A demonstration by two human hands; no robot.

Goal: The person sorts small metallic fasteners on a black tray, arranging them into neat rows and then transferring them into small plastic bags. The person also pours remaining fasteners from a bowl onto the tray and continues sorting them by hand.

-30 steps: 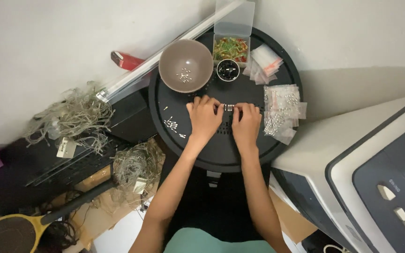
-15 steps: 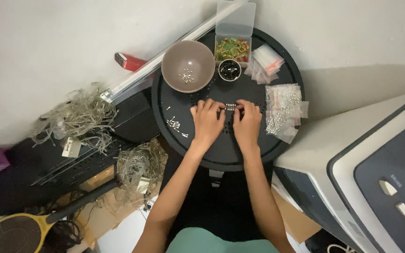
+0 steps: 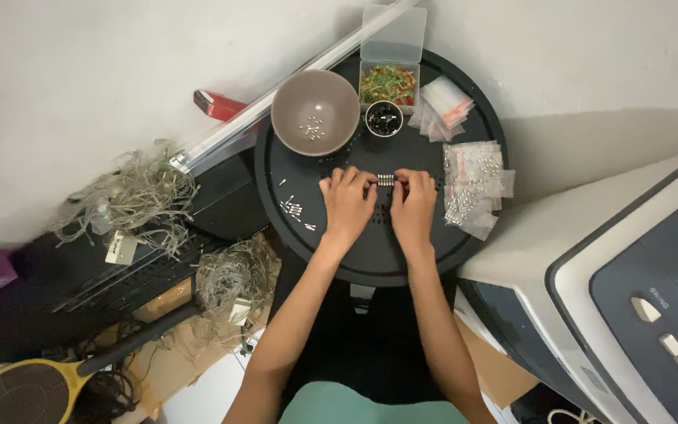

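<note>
**Two hands pinching a row of small metal parts**

On the round black tabletop, I see my left hand and right hand each pinching an end of a short row of small silver parts at the centre. A grey bowl sits far left; clear bags lie right.

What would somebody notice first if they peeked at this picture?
Two hands, left hand and right hand, pinch a short row of small silver parts between them at the middle of a round black table. Behind them sit a brownish bowl with a few silver bits and a clear box of colourful pieces.
</note>
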